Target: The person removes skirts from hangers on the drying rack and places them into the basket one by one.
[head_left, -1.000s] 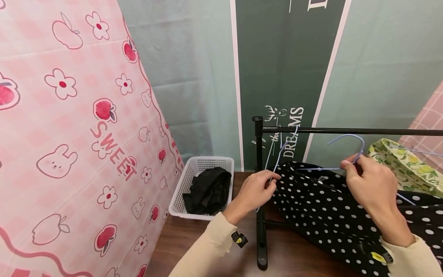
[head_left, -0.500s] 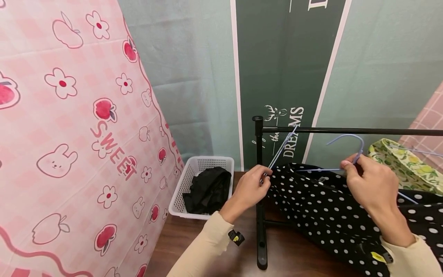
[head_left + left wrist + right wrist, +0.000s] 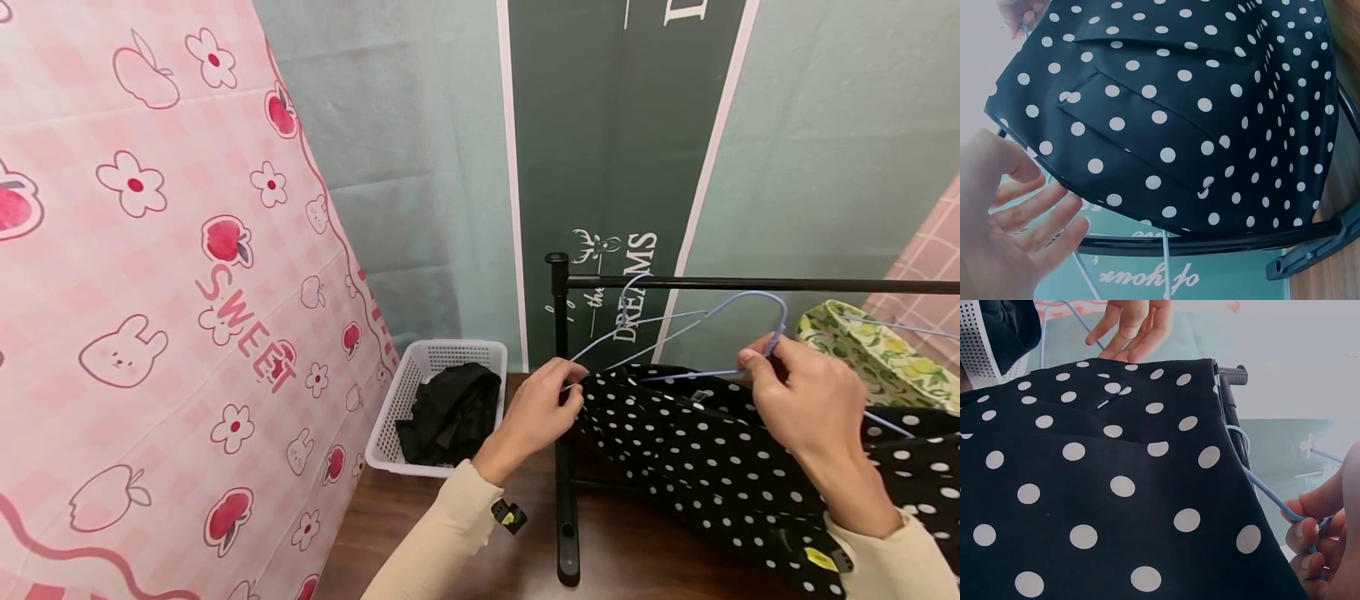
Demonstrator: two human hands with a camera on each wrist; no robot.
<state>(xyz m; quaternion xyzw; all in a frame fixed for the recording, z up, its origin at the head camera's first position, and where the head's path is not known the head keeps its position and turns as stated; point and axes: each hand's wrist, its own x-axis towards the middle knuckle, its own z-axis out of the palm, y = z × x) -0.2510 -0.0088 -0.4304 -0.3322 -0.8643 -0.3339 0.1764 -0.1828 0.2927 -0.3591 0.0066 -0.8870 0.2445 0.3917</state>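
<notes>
My right hand (image 3: 813, 400) pinches the light-blue wire hanger (image 3: 785, 317) just below its hook. This hanger's bar runs inside the top opening of a black garment with white polka dots (image 3: 697, 454), which droops below it. At the garment's left top corner is my left hand (image 3: 536, 417). In the left wrist view its fingers (image 3: 1054, 231) are loosely extended along the fabric edge, thumb bent at that edge. Another blue hanger (image 3: 625, 310) hangs from the black rack rail (image 3: 810, 285), its lower left part passing behind my left fingers.
A white perforated basket (image 3: 382, 433) holding black cloth (image 3: 450, 412) stands left of the rack's post (image 3: 567, 517) on the wooden surface (image 3: 465, 542). At the right is a lemon-print fabric container (image 3: 885, 358). Printed cloth sheets (image 3: 427, 167) hang around.
The hanger on the rail has swung from nearly edge-on to broadside. My left hand has shifted slightly left and down with the garment's corner. My right hand's grip has stayed almost in place.
</notes>
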